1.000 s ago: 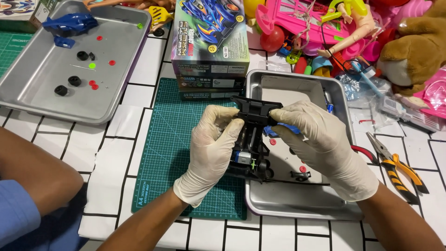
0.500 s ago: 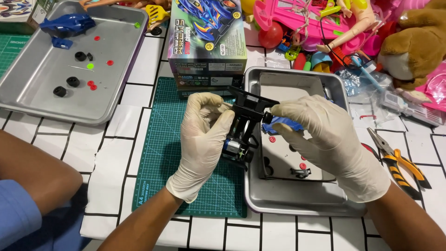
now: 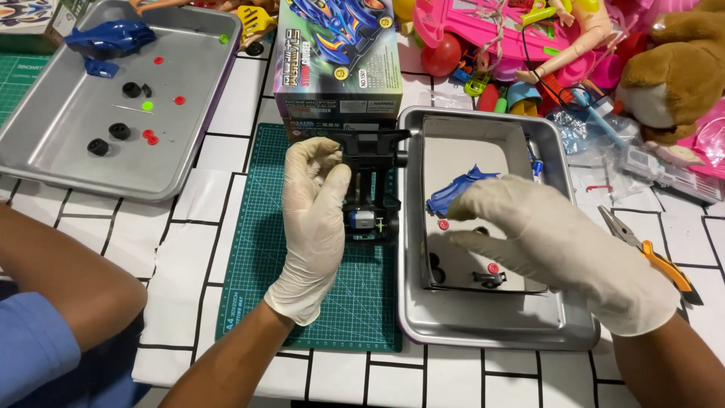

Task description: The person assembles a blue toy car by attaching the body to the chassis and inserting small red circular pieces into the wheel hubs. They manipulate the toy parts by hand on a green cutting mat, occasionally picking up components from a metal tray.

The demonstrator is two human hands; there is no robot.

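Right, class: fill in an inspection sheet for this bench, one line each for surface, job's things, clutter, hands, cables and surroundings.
Surface: white tiled table with a green cutting mat.
Job's things: black toy car chassis over the mat; steel tray with a blue part and red pieces.
Clutter: second tray with a blue car shell, black wheels; kit box; pliers; toys.
Hands: gloved left hand holds the chassis; gloved right hand hovers over the tray.
Cables: nothing seen.
Surroundings: another person's arm at left.

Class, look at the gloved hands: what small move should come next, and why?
Probably lower the right hand to pick a small red part from the tray: its fingers hover open above it while the left hand holds the black chassis.
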